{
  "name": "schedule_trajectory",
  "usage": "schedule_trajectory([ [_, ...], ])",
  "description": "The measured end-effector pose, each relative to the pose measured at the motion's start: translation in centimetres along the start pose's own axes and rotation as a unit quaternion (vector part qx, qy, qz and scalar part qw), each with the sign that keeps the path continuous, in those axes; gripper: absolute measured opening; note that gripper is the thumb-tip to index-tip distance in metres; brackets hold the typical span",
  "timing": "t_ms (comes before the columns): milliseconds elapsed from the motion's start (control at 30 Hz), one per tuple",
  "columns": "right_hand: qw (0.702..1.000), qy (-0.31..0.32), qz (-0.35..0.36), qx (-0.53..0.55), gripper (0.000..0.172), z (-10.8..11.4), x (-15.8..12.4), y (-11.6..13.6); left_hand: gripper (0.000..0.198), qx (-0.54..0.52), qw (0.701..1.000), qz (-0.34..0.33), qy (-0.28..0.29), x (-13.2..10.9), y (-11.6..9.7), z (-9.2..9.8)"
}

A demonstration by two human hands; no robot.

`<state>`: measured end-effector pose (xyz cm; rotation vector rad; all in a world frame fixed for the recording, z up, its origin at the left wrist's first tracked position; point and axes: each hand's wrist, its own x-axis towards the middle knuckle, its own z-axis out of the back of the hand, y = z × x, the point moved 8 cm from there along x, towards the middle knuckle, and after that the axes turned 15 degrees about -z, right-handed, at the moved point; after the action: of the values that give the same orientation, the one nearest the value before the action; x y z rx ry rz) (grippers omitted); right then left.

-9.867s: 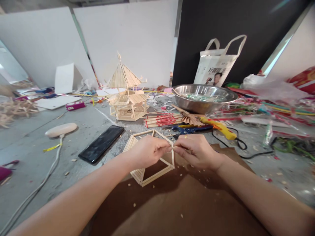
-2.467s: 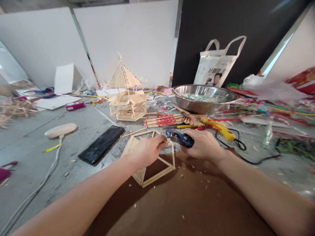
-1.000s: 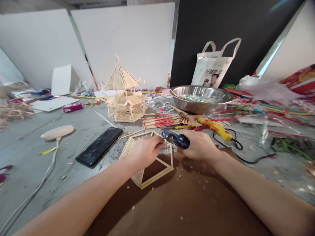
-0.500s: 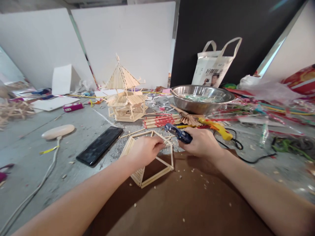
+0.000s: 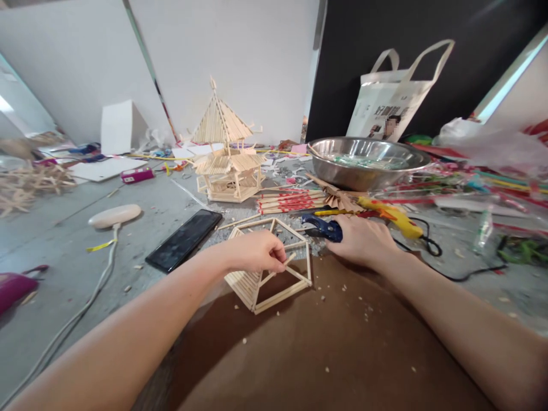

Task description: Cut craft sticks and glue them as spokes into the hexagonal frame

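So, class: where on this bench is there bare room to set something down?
Free: grey tabletop left of the black phone; brown mat between the forearms. Crowded: around the steel bowl and yellow glue gun.

Two bare forearms, no sleeves in view, bare hands, no gloves

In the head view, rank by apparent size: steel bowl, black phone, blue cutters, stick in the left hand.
1. Steel bowl, though it stands farther back.
2. Black phone.
3. Blue cutters, partly covered by the right hand.
4. Stick in the left hand.
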<state>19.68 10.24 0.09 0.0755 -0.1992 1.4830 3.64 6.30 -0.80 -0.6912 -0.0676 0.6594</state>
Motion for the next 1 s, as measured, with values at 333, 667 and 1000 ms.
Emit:
schedule_trajectory([
  [333, 0.999, -0.011, 0.028, -0.017, 0.041, -0.4, 0.0, 0.3, 0.019, 0.036, 0.998, -0.033, 0.041, 0.1, -1.3, -1.0],
  [667, 0.999, -0.008, 0.032, -0.027, 0.043, -0.6, 0.2, 0.5, 0.022, 0.045, 0.997, -0.038, 0.057, 0.2, -1.4, -1.9],
  [1000, 0.999, -0.006, 0.03, -0.024, 0.043, -0.8, 0.2, 0.5, 0.021, 0.027, 0.996, -0.034, 0.082, 0.2, -1.2, -2.5],
])
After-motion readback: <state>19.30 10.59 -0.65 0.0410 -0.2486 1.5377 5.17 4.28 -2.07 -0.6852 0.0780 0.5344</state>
